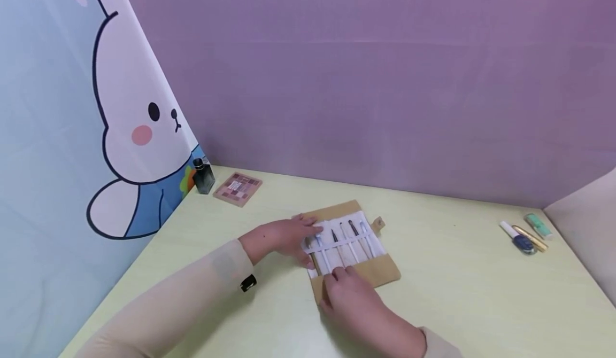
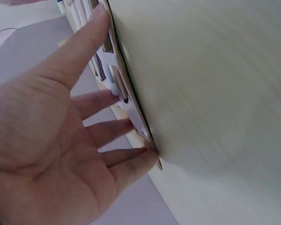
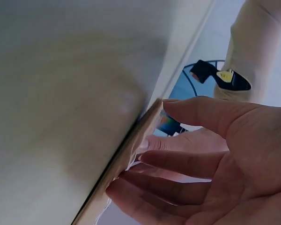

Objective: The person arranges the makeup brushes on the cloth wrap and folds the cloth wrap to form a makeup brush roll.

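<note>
A tan brush roll [image 1: 385, 269] with a white lining lies unfolded on the table, several slim makeup brushes [image 1: 353, 230] tucked under its white band. Across its left side spreads my left hand [image 1: 290, 238], fingertips on the lining and far left part, thumb by the left edge. In the left wrist view the fingers [image 2: 100, 101] look nearly straight against the roll. My right hand [image 1: 353, 299] rests at the near left corner. The right wrist view shows its thumb at the roll's edge and its other fingers [image 3: 159, 187] touching the inner face.
At the back left stand a dark glass bottle [image 1: 203, 176] and, beside it, a pink eyeshadow palette [image 1: 238, 189]. Far right on the table [image 1: 447, 294] lie a white-and-navy item [image 1: 518, 238], a gold tube [image 1: 530, 238] and a green item [image 1: 538, 225]. A purple backdrop [image 1: 366, 91] closes off the back.
</note>
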Available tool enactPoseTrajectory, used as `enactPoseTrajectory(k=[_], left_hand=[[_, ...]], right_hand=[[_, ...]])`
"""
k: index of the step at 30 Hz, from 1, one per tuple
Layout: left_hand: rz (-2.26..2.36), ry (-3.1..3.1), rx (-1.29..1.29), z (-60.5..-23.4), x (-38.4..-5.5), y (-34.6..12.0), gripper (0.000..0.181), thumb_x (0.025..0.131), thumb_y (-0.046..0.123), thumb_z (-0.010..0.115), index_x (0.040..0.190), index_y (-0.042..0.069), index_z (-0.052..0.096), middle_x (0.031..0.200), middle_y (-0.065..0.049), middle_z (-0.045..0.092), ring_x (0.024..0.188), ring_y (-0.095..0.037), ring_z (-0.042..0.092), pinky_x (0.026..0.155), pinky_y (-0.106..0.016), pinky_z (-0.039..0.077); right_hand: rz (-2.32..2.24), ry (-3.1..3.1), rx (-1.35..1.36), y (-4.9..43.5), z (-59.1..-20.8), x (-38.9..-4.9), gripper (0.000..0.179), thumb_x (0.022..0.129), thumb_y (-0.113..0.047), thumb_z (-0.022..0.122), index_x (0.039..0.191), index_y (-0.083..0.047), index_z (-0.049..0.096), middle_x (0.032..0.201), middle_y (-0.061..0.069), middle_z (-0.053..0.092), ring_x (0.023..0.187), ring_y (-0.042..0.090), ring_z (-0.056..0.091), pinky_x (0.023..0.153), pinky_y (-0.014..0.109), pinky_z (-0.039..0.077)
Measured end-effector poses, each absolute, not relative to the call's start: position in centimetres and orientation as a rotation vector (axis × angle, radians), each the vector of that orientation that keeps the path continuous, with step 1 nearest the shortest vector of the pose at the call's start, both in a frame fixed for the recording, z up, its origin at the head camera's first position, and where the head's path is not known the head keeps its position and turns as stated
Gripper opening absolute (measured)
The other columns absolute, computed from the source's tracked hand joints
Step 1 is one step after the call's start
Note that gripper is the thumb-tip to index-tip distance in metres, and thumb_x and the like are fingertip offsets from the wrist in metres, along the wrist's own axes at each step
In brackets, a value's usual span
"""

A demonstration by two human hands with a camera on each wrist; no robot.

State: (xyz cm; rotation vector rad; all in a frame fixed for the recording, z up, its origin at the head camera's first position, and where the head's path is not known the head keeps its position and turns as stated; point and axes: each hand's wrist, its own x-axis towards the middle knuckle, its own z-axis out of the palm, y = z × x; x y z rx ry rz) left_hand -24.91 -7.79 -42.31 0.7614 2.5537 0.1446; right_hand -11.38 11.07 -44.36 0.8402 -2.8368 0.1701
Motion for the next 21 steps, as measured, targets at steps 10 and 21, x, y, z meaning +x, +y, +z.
enactPoseTrajectory(k=[10, 21], left_hand=[[0.107, 2.585, 0.713, -42.4, -24.5, -7.6, 0.102, 0.087, 0.059, 0.084, 0.169, 0.024, 0.035, 0.181, -0.008, 0.019, 0.169, -0.041, 0.015, 0.135, -0.057, 0.026], [0.096, 2.605, 0.808, -42.8, -24.1, -8.7, 0.103, 0.088, 0.066, 0.079, 0.169, 0.020, 0.035, 0.181, -0.011, 0.021, 0.170, -0.033, 0.015, 0.137, -0.049, 0.027]], right_hand=[[0.010, -2.827, 0.824, 10.2, -44.8, -10.8, 0.040, 0.082, -0.039, 0.089, 0.091, -0.003, 0.074, 0.081, 0.007, 0.063, 0.071, 0.022, 0.057, 0.059, 0.031, 0.052], [0.044, -2.873, 0.812, 10.6, -44.6, -10.5, 0.025, 0.085, -0.024, 0.084, 0.096, -0.003, 0.076, 0.083, 0.008, 0.061, 0.072, 0.022, 0.059, 0.058, 0.032, 0.054]])
